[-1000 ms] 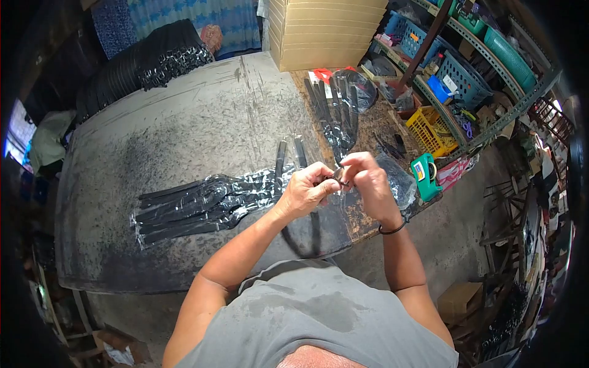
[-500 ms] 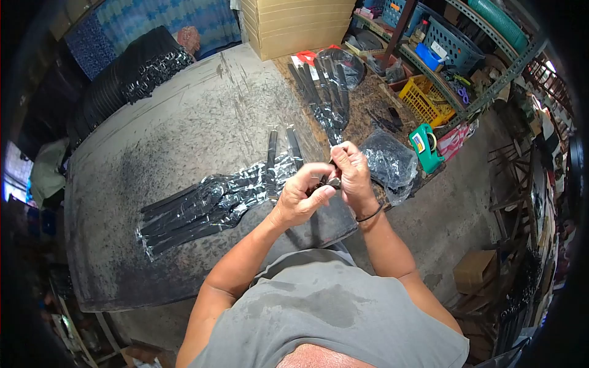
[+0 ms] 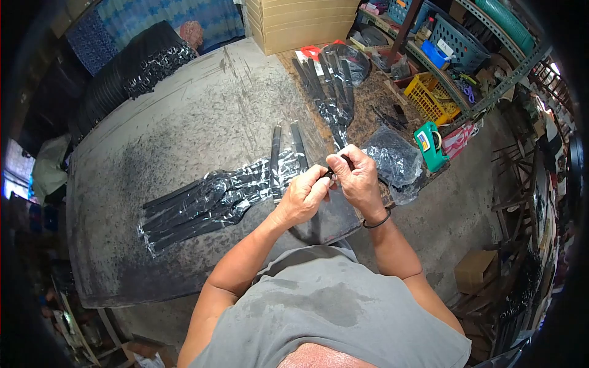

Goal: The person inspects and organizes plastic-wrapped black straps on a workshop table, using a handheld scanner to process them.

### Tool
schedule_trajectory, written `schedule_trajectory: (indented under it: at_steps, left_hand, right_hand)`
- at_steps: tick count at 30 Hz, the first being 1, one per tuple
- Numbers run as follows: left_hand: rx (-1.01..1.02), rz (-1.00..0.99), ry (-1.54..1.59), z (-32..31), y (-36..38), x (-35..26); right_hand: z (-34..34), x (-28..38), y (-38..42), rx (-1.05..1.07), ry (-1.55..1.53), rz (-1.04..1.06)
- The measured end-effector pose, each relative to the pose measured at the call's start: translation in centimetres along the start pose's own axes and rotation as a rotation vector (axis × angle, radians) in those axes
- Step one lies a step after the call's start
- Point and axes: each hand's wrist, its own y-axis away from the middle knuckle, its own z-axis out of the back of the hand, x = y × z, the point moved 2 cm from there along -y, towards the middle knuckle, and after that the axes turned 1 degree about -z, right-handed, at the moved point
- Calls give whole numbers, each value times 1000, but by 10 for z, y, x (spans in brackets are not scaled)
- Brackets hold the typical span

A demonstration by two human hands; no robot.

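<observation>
My left hand (image 3: 300,197) and my right hand (image 3: 357,179) are close together over the table's near right edge. Both are closed on a black strip (image 3: 329,174), of which only short bits show between my fingers; its exact kind is hidden. Just beyond my right hand, a fanned bundle of black strips (image 3: 332,92) lies with its gathered end toward me. To the left of my hands, more flat black strips in clear plastic wrap (image 3: 208,205) are spread over the table. Two separate wrapped strips (image 3: 276,147) lie crosswise at their right end.
A crumpled clear plastic bag (image 3: 392,156) and a green tape dispenser (image 3: 431,147) sit at the right edge of the worktable (image 3: 184,135). Behind are a cardboard box (image 3: 304,27), a yellow basket (image 3: 429,98) and a metal shelf. A large black stack (image 3: 132,73) stands at the far left.
My left hand's fingers have closed from a looser curl into a tight grip. The metallic-looking glint between my hands is no longer visible. The view has shifted slightly.
</observation>
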Motion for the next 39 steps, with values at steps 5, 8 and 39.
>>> schedule_trajectory:
  at_steps: [5,8,39]
  left_hand:
    - [-73,-104,-111,1,1,14]
    - [-99,-99,-54,2,1,19]
    - [-182,-627,-762,12,-7,-5]
  right_hand:
    - [-2,-15,-1,-28,15,34]
    - [-4,-10,0,-29,56,37]
    - [25,-1,-15,445,312,-170]
